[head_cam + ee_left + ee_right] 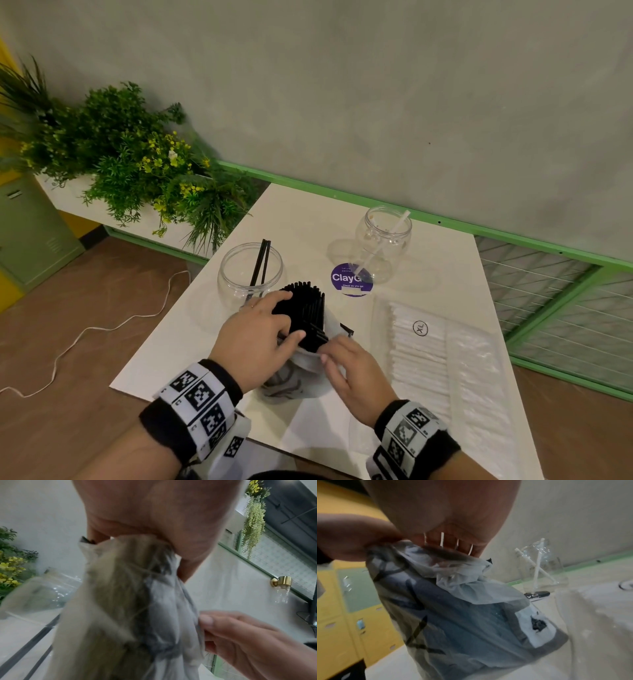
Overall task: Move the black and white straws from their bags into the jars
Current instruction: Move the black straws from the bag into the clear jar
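A bundle of black straws [306, 306] sticks up out of a crumpled translucent bag [297, 375] at the table's front middle. My left hand [286, 318] grips the bundle, thumb on the near side and fingers over the top. My right hand [325, 358] pinches the bag's rim just right of the straws; its fingers [240, 635] hold the bag [163, 615]. A clear jar [250, 274] behind my left hand holds two black straws [261, 262]. Farther right, a second jar [383, 240] holds white straws [537, 566]. The bag [453, 615] fills the right wrist view.
A long clear bag of white straws [445, 377] with an XL mark lies along the table's right side. A purple round sticker [352, 279] sits between the jars. Plants [137, 154] stand beyond the table's left corner, and a white cable [85, 332] runs over the floor.
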A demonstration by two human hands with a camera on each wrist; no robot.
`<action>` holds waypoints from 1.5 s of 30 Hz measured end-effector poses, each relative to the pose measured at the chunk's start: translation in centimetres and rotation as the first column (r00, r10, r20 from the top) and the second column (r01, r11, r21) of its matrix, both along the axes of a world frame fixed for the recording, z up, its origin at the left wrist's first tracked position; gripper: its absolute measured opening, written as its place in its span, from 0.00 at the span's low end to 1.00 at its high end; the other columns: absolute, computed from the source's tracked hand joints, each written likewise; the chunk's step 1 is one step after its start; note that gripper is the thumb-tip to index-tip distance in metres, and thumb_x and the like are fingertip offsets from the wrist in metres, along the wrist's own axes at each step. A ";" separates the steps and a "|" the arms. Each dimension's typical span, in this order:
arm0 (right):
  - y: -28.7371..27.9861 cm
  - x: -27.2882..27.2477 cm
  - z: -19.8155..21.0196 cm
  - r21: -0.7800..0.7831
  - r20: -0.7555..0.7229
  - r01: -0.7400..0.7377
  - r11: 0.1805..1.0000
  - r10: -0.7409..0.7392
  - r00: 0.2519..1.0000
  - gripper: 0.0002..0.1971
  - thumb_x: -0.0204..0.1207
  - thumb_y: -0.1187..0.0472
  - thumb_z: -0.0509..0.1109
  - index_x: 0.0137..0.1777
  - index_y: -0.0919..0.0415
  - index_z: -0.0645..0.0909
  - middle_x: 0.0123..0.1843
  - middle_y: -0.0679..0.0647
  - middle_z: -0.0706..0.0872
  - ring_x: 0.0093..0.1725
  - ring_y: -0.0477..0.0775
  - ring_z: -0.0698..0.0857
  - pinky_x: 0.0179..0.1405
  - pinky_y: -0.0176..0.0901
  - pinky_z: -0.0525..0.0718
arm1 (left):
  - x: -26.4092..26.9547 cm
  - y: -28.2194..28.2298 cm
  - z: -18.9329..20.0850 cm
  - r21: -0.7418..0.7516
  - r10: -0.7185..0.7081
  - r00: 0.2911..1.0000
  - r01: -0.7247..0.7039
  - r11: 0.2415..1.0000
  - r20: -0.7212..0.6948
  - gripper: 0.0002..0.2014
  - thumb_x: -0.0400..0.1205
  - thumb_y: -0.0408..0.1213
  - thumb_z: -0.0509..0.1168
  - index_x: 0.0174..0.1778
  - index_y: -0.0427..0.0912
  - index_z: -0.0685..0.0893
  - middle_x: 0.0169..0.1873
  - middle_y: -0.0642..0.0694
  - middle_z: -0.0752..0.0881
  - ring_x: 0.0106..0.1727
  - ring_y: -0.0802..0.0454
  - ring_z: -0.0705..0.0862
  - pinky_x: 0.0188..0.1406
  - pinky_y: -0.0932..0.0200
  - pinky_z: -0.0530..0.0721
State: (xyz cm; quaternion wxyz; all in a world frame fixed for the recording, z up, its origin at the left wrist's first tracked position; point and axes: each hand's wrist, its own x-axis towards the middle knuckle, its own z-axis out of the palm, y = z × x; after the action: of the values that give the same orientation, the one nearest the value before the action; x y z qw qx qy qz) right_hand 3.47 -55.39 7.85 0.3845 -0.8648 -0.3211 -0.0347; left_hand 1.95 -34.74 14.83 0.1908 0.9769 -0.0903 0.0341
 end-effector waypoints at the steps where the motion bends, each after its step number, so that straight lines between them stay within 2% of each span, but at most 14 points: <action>1: 0.1 0.3 0.1 0.062 -0.027 0.055 0.997 -0.054 0.998 0.06 0.81 0.60 0.61 0.52 0.56 0.80 0.49 0.46 0.77 0.46 0.43 0.78 0.46 0.41 0.80 | 0.2 -0.2 0.2 0.001 0.009 1.000 -0.009 1.000 0.000 0.17 0.74 0.62 0.57 0.30 0.54 0.72 0.75 0.60 0.70 0.67 0.47 0.77 0.48 0.58 0.77; 3: 0.3 0.9 0.4 0.101 -0.067 0.120 0.988 -0.113 0.991 0.12 0.76 0.69 0.63 0.58 0.56 0.77 0.54 0.46 0.74 0.46 0.44 0.80 0.46 0.39 0.82 | 0.2 -0.7 0.5 0.032 0.024 0.999 -0.023 0.999 -0.037 0.12 0.73 0.53 0.67 0.42 0.54 0.73 0.76 0.58 0.63 0.64 0.47 0.77 0.46 0.60 0.77; 5: 0.3 1.5 0.7 -0.017 -0.117 0.092 0.996 -0.093 0.989 0.21 0.73 0.72 0.65 0.65 0.55 0.74 0.62 0.46 0.72 0.42 0.45 0.82 0.46 0.40 0.83 | 0.1 -1.0 0.5 0.092 0.007 0.998 -0.002 0.996 -0.058 0.27 0.70 0.49 0.70 0.63 0.55 0.69 0.79 0.55 0.54 0.63 0.45 0.77 0.45 0.59 0.81; 7: 0.6 2.0 0.9 -0.167 -0.131 0.040 0.985 -0.062 0.989 0.24 0.72 0.71 0.68 0.68 0.57 0.74 0.65 0.47 0.72 0.39 0.45 0.80 0.45 0.39 0.82 | 0.2 -1.2 0.4 0.136 -0.017 0.998 0.024 0.990 -0.058 0.43 0.69 0.48 0.70 0.78 0.57 0.55 0.80 0.52 0.48 0.67 0.42 0.74 0.48 0.54 0.85; 12: 1.2 3.2 1.6 -0.414 -0.099 -0.014 0.910 -0.030 0.995 0.27 0.72 0.60 0.73 0.72 0.56 0.73 0.63 0.52 0.73 0.57 0.56 0.79 0.53 0.50 0.81 | 0.7 -1.4 -0.1 0.168 -0.050 0.996 0.060 0.984 -0.068 0.52 0.68 0.53 0.70 0.82 0.57 0.43 0.82 0.53 0.46 0.72 0.44 0.69 0.59 0.53 0.82; 17: 1.5 3.7 1.6 -0.517 -0.068 -0.048 0.855 0.014 0.998 0.22 0.70 0.53 0.74 0.63 0.58 0.81 0.58 0.55 0.72 0.56 0.59 0.75 0.53 0.52 0.80 | 0.7 -1.7 -0.9 0.168 -0.031 0.998 0.039 0.985 -0.051 0.50 0.67 0.56 0.68 0.82 0.56 0.47 0.82 0.53 0.48 0.67 0.42 0.72 0.62 0.53 0.79; 24: -0.2 3.2 1.8 -0.092 -0.014 0.084 0.992 -0.085 0.996 0.07 0.69 0.56 0.70 0.44 0.57 0.78 0.38 0.42 0.76 0.45 0.47 0.71 0.42 0.40 0.72 | 0.5 -1.5 -1.4 0.127 -0.001 1.000 0.004 0.992 -0.027 0.47 0.68 0.56 0.67 0.81 0.56 0.51 0.81 0.51 0.52 0.67 0.43 0.74 0.64 0.53 0.79; 26: -0.6 3.1 2.1 0.042 -0.056 0.186 0.982 -0.184 0.981 0.08 0.72 0.60 0.72 0.48 0.54 0.76 0.39 0.41 0.77 0.43 0.45 0.75 0.42 0.38 0.76 | 0.3 -1.8 -1.2 0.119 0.007 1.000 -0.004 0.993 -0.029 0.46 0.70 0.57 0.67 0.81 0.56 0.51 0.81 0.52 0.51 0.67 0.43 0.73 0.63 0.53 0.80; 30: -0.8 3.1 2.3 0.278 -0.100 0.259 0.925 -0.240 0.966 0.25 0.77 0.68 0.69 0.65 0.42 0.68 0.46 0.41 0.80 0.45 0.43 0.82 0.46 0.27 0.78 | 0.0 -2.2 -1.1 0.116 0.017 1.000 -0.014 0.993 -0.017 0.43 0.73 0.58 0.65 0.80 0.58 0.50 0.81 0.55 0.49 0.68 0.45 0.72 0.60 0.53 0.82; 33: -0.6 3.5 2.3 0.290 -0.009 0.185 0.939 -0.191 0.982 0.29 0.78 0.74 0.62 0.72 0.45 0.66 0.50 0.47 0.76 0.47 0.47 0.82 0.52 0.31 0.80 | 0.1 -2.2 -1.2 0.122 0.023 1.000 -0.021 0.992 -0.008 0.42 0.73 0.59 0.64 0.80 0.58 0.50 0.81 0.55 0.50 0.68 0.45 0.72 0.59 0.54 0.82; 36: 0.0 3.9 2.7 0.290 0.044 0.169 0.942 -0.189 0.981 0.26 0.78 0.77 0.58 0.66 0.47 0.71 0.51 0.48 0.75 0.46 0.44 0.81 0.51 0.29 0.78 | 0.3 -2.2 -1.2 0.112 0.033 0.999 -0.033 0.993 -0.004 0.41 0.72 0.58 0.65 0.80 0.56 0.53 0.80 0.54 0.53 0.66 0.45 0.74 0.58 0.53 0.82; 39: 0.7 4.2 3.4 0.423 0.063 0.234 0.875 -0.286 0.956 0.21 0.78 0.74 0.57 0.62 0.47 0.72 0.46 0.49 0.76 0.46 0.46 0.80 0.53 0.31 0.77 | 0.2 -2.1 -1.1 0.122 0.038 0.999 -0.036 0.992 -0.012 0.42 0.73 0.58 0.64 0.80 0.55 0.53 0.80 0.54 0.52 0.66 0.45 0.74 0.59 0.55 0.81; 42: 1.0 4.3 3.5 0.509 0.029 0.263 0.819 -0.322 0.946 0.23 0.79 0.69 0.56 0.61 0.36 0.69 0.46 0.45 0.76 0.49 0.57 0.82 0.57 0.40 0.78 | 0.0 -1.8 -1.2 0.119 0.052 0.999 -0.052 0.992 -0.003 0.42 0.72 0.58 0.65 0.80 0.54 0.55 0.81 0.52 0.54 0.65 0.45 0.75 0.58 0.55 0.82; 45: 0.8 4.5 2.7 0.458 0.033 0.260 0.850 -0.308 0.951 0.21 0.79 0.70 0.58 0.63 0.42 0.72 0.46 0.43 0.75 0.48 0.51 0.81 0.53 0.38 0.77 | -0.1 -1.8 -1.4 0.118 0.047 0.999 -0.047 0.992 0.006 0.41 0.71 0.57 0.66 0.80 0.53 0.59 0.80 0.52 0.58 0.63 0.44 0.77 0.52 0.54 0.85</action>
State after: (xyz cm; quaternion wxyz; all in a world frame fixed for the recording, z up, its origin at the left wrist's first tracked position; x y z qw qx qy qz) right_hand 7.93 -54.55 10.50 0.5466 -0.7875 -0.1926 -0.2097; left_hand 1.87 -36.55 13.41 0.1319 0.9882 -0.0693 0.0346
